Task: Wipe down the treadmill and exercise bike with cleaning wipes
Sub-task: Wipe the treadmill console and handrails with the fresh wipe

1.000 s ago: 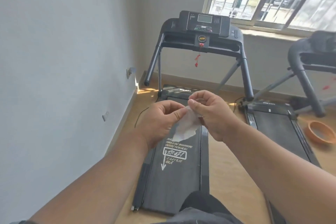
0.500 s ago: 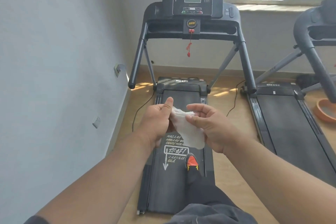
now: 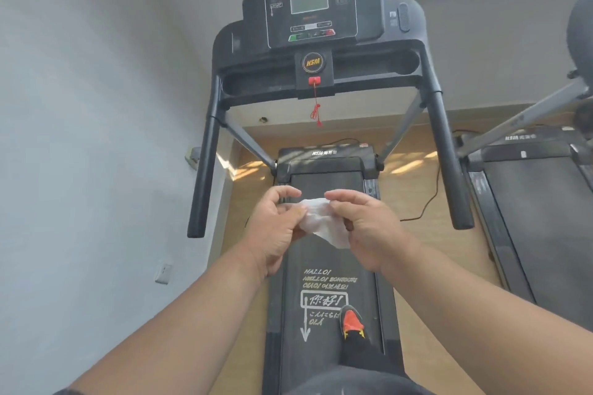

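Head view shows the left hand (image 3: 272, 228) and right hand (image 3: 369, 228) both pinching a bunched white wipe (image 3: 324, 224) above the treadmill (image 3: 321, 170) belt, and it might tear or drop if they tug too hard.

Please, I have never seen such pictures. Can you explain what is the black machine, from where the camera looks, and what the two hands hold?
The camera sits on a person's head, looking forward and down. The black machine is a treadmill, with its console near the window. The person stands on its belt; one orange-and-black shoe shows there. The left hand and the right hand both pinch a white cleaning wipe in front of the body. A second treadmill stands to the right.
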